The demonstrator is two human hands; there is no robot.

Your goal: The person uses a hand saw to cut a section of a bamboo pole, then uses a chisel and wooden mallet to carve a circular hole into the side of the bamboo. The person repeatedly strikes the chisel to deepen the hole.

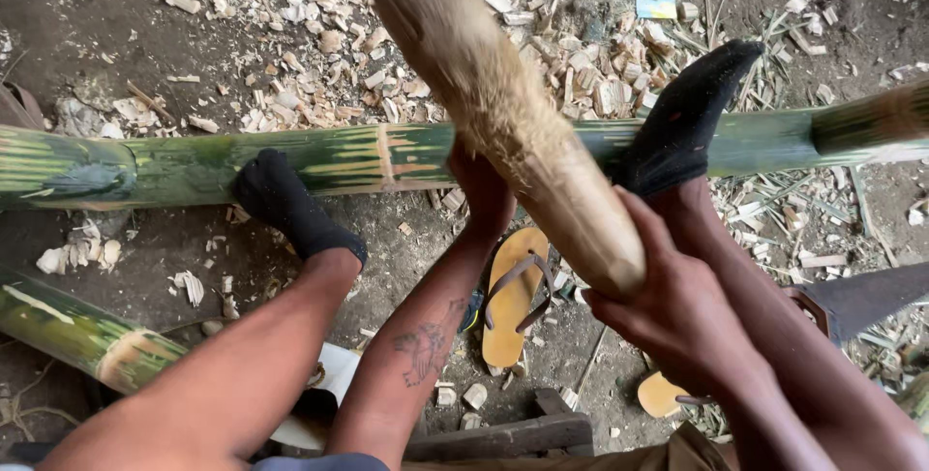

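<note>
Right hand clenched around lower end of thick wooden club, raised slanting up and away from it. Left hand stretched forward, mostly hidden behind club, grip impossible to tell, touching green bamboo pole lying across on ground. Black-socked feet pressed on pole at both sides of hands; yellow sandal just below left hand, wood chips beyond.

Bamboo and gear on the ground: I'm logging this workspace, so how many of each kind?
Green bamboo poles: 2
Wooden club: 1
Yellow sandals: 2
Black socks: 2
Saw: 1
Total: 8
</note>
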